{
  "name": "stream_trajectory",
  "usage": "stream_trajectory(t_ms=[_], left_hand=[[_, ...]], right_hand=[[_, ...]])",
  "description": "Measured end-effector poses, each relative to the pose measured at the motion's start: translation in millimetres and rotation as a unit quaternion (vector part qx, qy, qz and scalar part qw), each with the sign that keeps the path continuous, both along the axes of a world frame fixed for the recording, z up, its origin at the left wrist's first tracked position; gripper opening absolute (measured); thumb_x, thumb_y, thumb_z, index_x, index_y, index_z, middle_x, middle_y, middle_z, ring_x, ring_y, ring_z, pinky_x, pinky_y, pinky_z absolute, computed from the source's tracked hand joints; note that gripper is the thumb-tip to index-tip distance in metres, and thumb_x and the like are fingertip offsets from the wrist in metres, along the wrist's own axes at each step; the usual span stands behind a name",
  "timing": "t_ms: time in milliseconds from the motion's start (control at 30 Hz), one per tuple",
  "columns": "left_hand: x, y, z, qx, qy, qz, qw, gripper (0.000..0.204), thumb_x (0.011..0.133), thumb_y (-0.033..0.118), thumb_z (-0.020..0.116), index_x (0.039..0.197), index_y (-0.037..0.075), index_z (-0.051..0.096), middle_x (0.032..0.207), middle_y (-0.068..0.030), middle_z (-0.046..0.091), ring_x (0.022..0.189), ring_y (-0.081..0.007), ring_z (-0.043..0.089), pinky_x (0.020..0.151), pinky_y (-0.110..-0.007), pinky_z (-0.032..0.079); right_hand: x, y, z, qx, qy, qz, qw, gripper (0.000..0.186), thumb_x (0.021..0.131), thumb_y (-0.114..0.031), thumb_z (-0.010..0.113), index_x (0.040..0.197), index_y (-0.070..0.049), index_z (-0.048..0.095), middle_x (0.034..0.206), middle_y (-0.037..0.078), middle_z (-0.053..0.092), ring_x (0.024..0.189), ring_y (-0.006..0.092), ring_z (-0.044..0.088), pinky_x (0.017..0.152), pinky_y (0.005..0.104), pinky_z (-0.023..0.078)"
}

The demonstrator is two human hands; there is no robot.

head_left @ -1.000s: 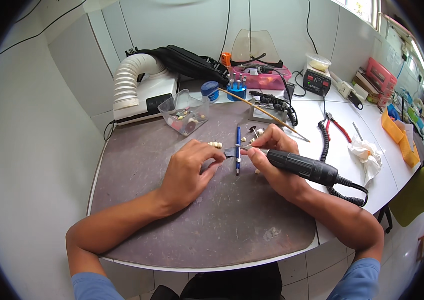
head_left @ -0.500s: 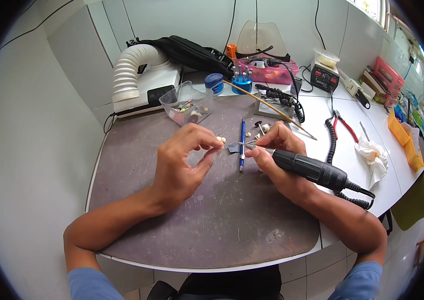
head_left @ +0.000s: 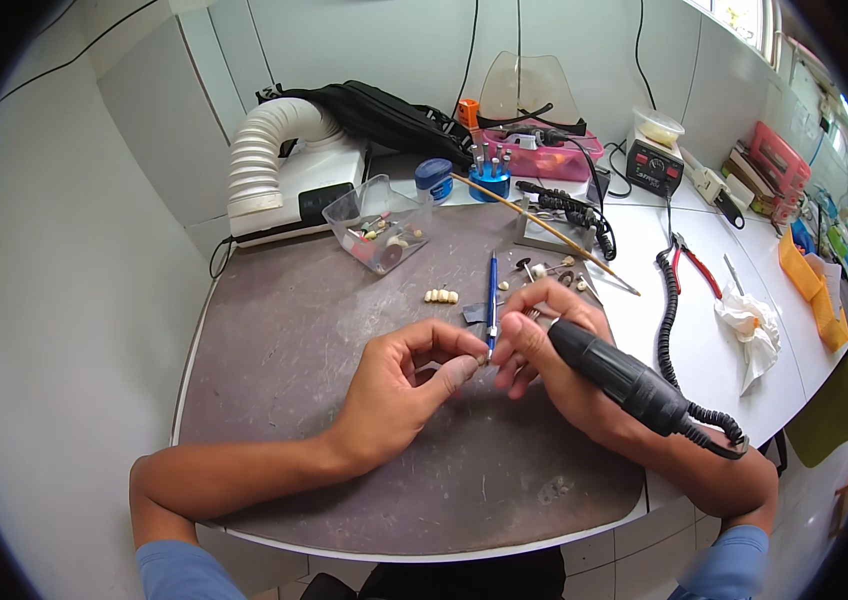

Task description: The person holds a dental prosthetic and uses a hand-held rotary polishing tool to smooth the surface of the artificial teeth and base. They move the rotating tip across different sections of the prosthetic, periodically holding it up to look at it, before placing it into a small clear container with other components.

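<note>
My right hand [head_left: 569,365] holds a black rotary handpiece [head_left: 616,375], its cord trailing off the rear end. The thumb and fingers of my left hand [head_left: 399,385] are pinched together close to my right fingertips, around something too small to make out. Beyond my left hand, a short row of cream-coloured dental crowns [head_left: 441,296] lies on the brown mat [head_left: 294,350]. Between the hands and the crowns are a blue mechanical pencil [head_left: 492,285] and a small dark grey sheet [head_left: 474,314], partly behind the pencil.
Grinding bits [head_left: 541,270] lie beyond my right hand. Farther back are a clear tray [head_left: 354,225], a blue bur stand [head_left: 489,182], a thin brush [head_left: 554,235] and a white hose unit [head_left: 279,160]. Red-handled pliers [head_left: 696,265] and crumpled tissue [head_left: 749,325] lie at right.
The row of crowns has left my left fingers and lies on the mat. My left hand has come nearer and rightward, toward my right hand. The handpiece has tilted and shifted down.
</note>
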State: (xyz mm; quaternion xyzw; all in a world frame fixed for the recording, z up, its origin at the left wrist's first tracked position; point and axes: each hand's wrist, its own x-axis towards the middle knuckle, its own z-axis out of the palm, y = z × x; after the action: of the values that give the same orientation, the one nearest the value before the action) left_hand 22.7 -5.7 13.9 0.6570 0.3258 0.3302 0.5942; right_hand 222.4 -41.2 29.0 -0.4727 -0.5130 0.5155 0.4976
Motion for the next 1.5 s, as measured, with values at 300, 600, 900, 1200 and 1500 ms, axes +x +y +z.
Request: stream_trajectory(t_ms=[300, 600, 900, 1200, 1500], left_hand=[[-2.4, 3.2, -7.7, -0.034, -0.056, 0.008, 0.998, 0.017, 0.093, 0.011, 0.068, 0.107, 0.002, 0.063, 0.101, -0.0044, 0.065, 0.091, -0.0085, 0.061, 0.076, -0.025, 0.053], [-3.3, 5.4, -5.9, -0.049, -0.044, 0.008, 0.998, 0.013, 0.092, 0.008, 0.069, 0.102, 0.000, 0.066, 0.097, -0.0066, 0.070, 0.089, -0.0107, 0.066, 0.077, -0.025, 0.054], [-4.0, 5.9, -7.4, -0.048, -0.046, 0.000, 0.998, 0.013, 0.092, 0.009, 0.069, 0.102, 0.002, 0.064, 0.095, -0.0058, 0.069, 0.086, -0.0101, 0.066, 0.076, -0.024, 0.054], [0.9, 5.1, -1.1, 0.217, -0.002, 0.000, 0.976, 0.023, 0.089, -0.010, 0.043, 0.078, 0.004, 0.059, 0.086, -0.0051, 0.059, 0.084, -0.0112, 0.058, 0.068, -0.025, 0.048], [28.7, -86.7, 76.5, 0.689, 0.179, -0.186, 0.677, 0.021, 0.067, 0.012, 0.067, 0.088, 0.009, 0.066, 0.083, -0.0059, 0.063, 0.069, -0.0191, 0.062, 0.056, -0.030, 0.049]], right_hand=[[0.3, 3.8, -22.7, 0.088, -0.045, 0.033, 0.995, 0.029, 0.088, -0.009, 0.073, 0.109, -0.003, 0.055, 0.092, 0.005, 0.064, 0.087, 0.0099, 0.063, 0.077, 0.0247, 0.053], [0.4, 4.0, -18.9, 0.069, -0.034, 0.037, 0.996, 0.030, 0.086, -0.009, 0.075, 0.109, -0.003, 0.056, 0.093, 0.005, 0.064, 0.085, 0.0088, 0.062, 0.075, 0.0240, 0.052], [-0.9, 4.2, -25.7, 0.113, -0.052, 0.035, 0.992, 0.027, 0.086, -0.008, 0.074, 0.106, -0.003, 0.057, 0.093, 0.004, 0.064, 0.086, 0.0087, 0.062, 0.074, 0.0238, 0.051], [4.7, 11.3, -32.3, 0.134, -0.029, 0.033, 0.990, 0.021, 0.085, -0.011, 0.067, 0.102, -0.005, 0.056, 0.089, 0.002, 0.061, 0.085, 0.0090, 0.059, 0.075, 0.0255, 0.049], [-0.8, 20.3, -43.4, 0.188, 0.004, 0.041, 0.981, 0.023, 0.081, -0.014, 0.066, 0.099, -0.003, 0.059, 0.086, 0.007, 0.066, 0.078, 0.0136, 0.063, 0.071, 0.0287, 0.051]])
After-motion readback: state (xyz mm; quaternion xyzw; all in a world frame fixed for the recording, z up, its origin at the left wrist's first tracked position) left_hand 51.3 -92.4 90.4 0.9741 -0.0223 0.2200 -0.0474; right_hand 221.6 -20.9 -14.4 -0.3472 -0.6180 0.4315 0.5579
